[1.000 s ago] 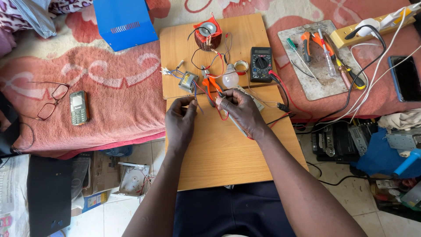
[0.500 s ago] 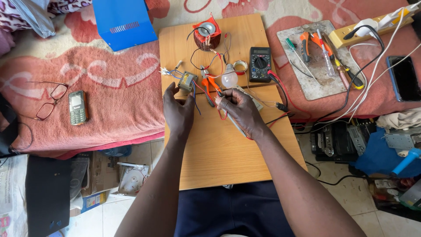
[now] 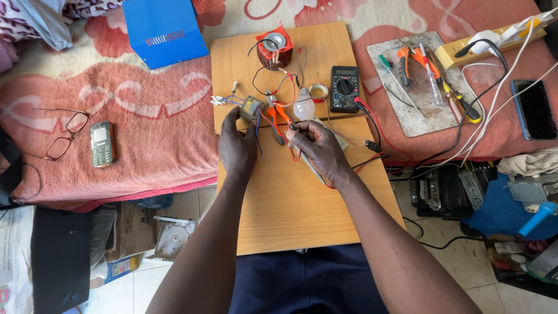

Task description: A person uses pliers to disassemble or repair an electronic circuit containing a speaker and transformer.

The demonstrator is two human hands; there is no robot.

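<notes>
My left hand [image 3: 237, 142] rests on the wooden board [image 3: 290, 197] with its fingers closed around a small transformer [image 3: 250, 107] that trails blue and red wires. My right hand [image 3: 318, 150] grips a slim pen-shaped tool [image 3: 314, 170], held diagonally, its tip pointing toward the transformer. Orange-handled pliers [image 3: 278, 119] lie between the two hands. A white light bulb [image 3: 303, 107] lies just beyond my right hand, beside a black multimeter [image 3: 344, 88] with red and black leads. A copper coil [image 3: 274, 51] wrapped in red sits at the board's far end.
A blue metal box [image 3: 163, 29] stands at the back left. Glasses [image 3: 64, 135] and a small phone [image 3: 102, 143] lie on the red blanket. A grey tray [image 3: 410, 110] of screwdrivers and pliers, a power strip [image 3: 488, 43] and a dark smartphone [image 3: 535, 109] are on the right.
My left hand moved forward from the middle of the board and took hold of the small transformer. My right hand shifted slightly forward with its tool.
</notes>
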